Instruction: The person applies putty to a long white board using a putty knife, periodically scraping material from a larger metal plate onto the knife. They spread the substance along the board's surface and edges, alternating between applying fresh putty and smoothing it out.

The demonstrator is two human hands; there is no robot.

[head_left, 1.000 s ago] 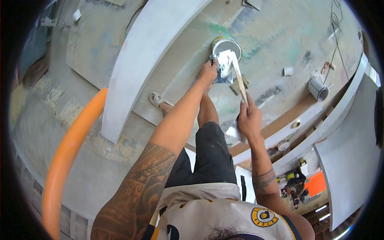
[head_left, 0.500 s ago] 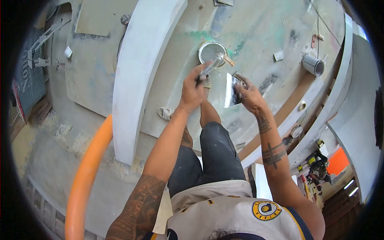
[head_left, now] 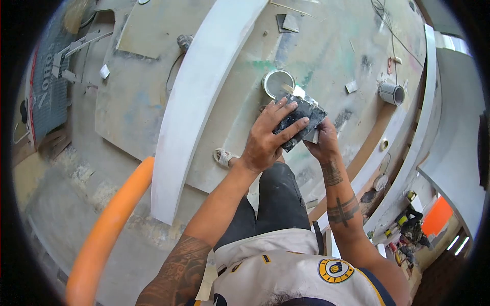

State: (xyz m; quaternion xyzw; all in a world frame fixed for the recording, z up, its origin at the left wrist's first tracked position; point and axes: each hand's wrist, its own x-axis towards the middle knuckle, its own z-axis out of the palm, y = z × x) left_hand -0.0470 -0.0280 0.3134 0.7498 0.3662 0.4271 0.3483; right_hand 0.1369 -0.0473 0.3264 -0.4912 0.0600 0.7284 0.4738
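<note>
Both hands meet in front of me, above the floor. My left hand (head_left: pixel 265 132) grips a black flat plate (head_left: pixel 301 120) smeared with white, its fingers lying across the top. At the plate's right edge my right hand (head_left: pixel 324 140) is closed round a grey metal scraper (head_left: pixel 312 135), mostly hidden behind the plate. Just beyond the plate is an open round tin (head_left: pixel 275 81) with grey contents. A pale stick (head_left: pixel 288 88) shows between the tin and the plate.
A long white curved panel (head_left: pixel 196 97) stands to the left, beside an orange tube (head_left: pixel 109 229). Another tin (head_left: pixel 391 94) is at the right, near a long curved strip (head_left: pixel 408 137). Sanding pads (head_left: pixel 291 23) and cables lie farther off.
The hands have come together. The black plate has turned broad side up under my left fingers, and the scraper has moved behind it. The camera view has shifted slightly.
</note>
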